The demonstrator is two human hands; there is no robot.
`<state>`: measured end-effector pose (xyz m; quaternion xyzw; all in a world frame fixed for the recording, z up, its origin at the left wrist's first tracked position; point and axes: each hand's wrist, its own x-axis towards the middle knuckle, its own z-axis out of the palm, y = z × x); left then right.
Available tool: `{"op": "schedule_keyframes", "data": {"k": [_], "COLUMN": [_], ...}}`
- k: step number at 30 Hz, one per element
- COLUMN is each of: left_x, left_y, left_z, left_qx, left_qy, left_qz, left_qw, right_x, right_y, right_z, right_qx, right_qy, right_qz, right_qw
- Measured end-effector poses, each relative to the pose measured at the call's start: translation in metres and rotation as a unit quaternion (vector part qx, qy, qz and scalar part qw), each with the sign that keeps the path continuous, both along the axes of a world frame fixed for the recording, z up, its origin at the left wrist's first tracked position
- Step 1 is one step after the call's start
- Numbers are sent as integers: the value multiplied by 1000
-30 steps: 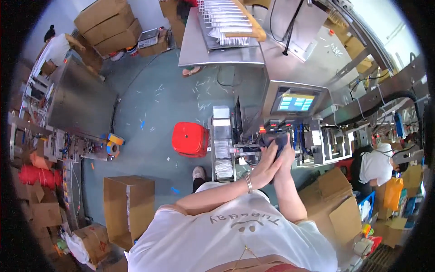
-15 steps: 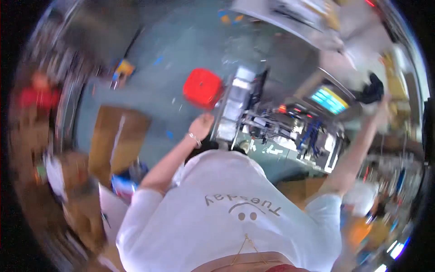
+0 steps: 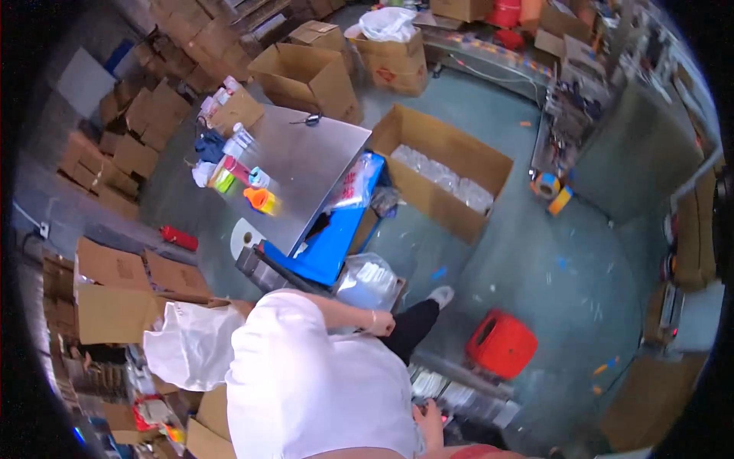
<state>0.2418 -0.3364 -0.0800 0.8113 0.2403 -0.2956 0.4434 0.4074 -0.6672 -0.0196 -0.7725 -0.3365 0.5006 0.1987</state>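
Observation:
My left hand (image 3: pixel 380 325), with a bracelet at the wrist, hangs in front of my white shirt with its fingers curled and nothing visible in it. It is just below a clear plastic bag (image 3: pixel 367 279) of small items that sits in a low box. My right hand (image 3: pixel 428 417) is low beside my hip and mostly hidden by my body. It rests at the edge of a metal conveyor tray (image 3: pixel 459 394) that holds rows of pale packs. Whether it holds anything does not show.
A red stool (image 3: pixel 501 344) stands on the green floor to the right. A steel table (image 3: pixel 302 164) with bottles and an orange object, a blue bin (image 3: pixel 325 245) and an open carton of clear bags (image 3: pixel 443 172) lie ahead. Stacked cartons line the left side.
The view has swung away from the machine with the screen to the floor and the steel table. My right hand came down from beside the screen to my hip, and my left hand dropped by the bag.

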Motion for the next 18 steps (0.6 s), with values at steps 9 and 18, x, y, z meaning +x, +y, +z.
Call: {"op": "schedule_keyframes", "data": {"k": [9, 18], "left_x": [106, 196], "left_y": [127, 235], "left_z": [60, -26], "left_qx": [-148, -27], "left_qy": [5, -153], "left_qz": [122, -391], "left_qw": [982, 907], "right_x": [169, -28], "right_y": [69, 0], "right_z": [96, 39], "right_qx": [31, -248], "right_qy": [-152, -60], "right_qz": [-498, -606], "right_qw": [853, 753]}}
